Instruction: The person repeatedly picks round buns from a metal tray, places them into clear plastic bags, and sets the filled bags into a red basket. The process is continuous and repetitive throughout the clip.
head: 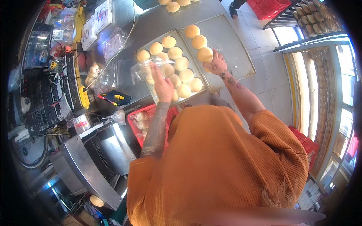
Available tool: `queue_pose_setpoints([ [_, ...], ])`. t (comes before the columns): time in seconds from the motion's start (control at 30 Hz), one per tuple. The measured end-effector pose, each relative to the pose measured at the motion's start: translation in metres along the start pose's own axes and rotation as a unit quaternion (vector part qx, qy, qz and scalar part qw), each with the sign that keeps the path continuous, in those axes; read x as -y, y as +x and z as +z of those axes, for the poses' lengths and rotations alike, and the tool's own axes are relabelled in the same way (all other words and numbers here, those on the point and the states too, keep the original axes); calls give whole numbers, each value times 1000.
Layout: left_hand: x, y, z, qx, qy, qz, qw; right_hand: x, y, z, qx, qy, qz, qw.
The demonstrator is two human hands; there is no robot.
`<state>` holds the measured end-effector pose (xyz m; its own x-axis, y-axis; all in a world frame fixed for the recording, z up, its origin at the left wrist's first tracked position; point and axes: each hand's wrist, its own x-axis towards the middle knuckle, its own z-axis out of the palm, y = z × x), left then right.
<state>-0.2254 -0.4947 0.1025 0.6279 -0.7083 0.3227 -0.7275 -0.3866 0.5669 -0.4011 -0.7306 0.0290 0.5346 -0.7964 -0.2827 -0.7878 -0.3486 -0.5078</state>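
My left hand [162, 86] is over the left baking tray [137, 52], its fingers against a clear plastic bag [138, 70] that lies partly over round buns. Whether the fingers grip the bag or only rest in it cannot be told. Several pale golden buns [186, 75] fill that tray. On the right baking tray [240, 42], my right hand [217, 63] has its fingers around a bun [208, 69], mostly hidden under the palm. The bun [205, 54] just beyond touches or nearly touches my fingers, and two more buns [199, 41] continue the row.
A steel table [141, 34] carries the trays, a plastic packet [114, 43] and a cable. More buns [173, 7] are at its far edge. Below it, a red crate [152, 113] holds bagged buns. A slicing machine [90, 172] stands at left, a rack of bread [316, 19] at upper right. Another person's foot [233, 11] shows beyond.
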Motion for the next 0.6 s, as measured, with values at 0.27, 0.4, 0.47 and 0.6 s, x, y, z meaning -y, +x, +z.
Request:
queue_pose_setpoints([
  [0.27, 6, -58, 25, 99, -81, -86, 988, 4, 45, 35, 84, -113, 93, 986],
  [0.4, 19, -68, 13, 95, -86, -104, 986, 18, 56, 26, 106, -130, 91, 982],
  [0.47, 24, -67, 7, 81, -88, -118, 986, 18, 63, 21, 119, -160, 72, 977],
  [0.6, 32, -60, -1, 54, -74, -117, 989, -2, 93, 5, 138, -302, -60, 941],
])
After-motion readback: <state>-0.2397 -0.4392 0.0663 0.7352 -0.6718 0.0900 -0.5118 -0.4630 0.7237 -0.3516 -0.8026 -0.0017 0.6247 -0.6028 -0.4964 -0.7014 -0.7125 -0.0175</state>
